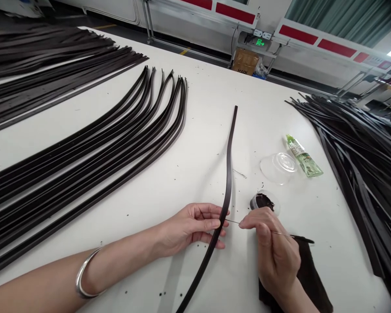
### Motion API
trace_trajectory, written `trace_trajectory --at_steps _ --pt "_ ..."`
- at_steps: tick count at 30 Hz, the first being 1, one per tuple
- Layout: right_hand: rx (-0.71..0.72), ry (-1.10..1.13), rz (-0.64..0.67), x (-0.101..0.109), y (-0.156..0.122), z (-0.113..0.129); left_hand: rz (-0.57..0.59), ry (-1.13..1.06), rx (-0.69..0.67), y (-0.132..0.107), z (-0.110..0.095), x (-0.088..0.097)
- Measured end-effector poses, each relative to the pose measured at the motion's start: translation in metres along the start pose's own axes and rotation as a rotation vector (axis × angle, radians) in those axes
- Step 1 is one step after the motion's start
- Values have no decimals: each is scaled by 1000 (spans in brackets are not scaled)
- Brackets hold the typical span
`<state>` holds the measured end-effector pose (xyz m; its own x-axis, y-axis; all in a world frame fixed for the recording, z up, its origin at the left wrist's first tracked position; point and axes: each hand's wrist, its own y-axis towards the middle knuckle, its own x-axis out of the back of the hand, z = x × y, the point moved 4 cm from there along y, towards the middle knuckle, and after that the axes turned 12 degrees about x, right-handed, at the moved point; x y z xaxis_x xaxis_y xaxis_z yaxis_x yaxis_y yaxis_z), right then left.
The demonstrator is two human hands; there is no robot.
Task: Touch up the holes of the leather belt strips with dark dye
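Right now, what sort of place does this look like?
Probably a leather-goods workshop: rows of dark leather straps cover a white worktable, a heap of straps lies at the right, and the right hand holds a thin metal tool beside a small cup of dark paste.

Table gap (between leather straps)

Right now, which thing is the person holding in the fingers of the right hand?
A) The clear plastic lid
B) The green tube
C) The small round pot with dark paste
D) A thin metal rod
D: the right hand pinches a thin metal rod, whose tip reaches toward the dark strap held by the left hand; the green tube and clear plastic lid lie away from it.
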<state>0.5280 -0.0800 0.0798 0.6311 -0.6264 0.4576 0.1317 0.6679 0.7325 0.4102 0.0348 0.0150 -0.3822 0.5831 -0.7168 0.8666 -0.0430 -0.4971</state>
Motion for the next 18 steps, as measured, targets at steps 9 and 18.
trace_trajectory --at_steps 9,18 --pt "39 -38 28 -4 -3 -3 12 10 -4 0 -1 -1" --pt "60 -40 68 -6 -2 -1 33 37 -16 0 -2 -2"
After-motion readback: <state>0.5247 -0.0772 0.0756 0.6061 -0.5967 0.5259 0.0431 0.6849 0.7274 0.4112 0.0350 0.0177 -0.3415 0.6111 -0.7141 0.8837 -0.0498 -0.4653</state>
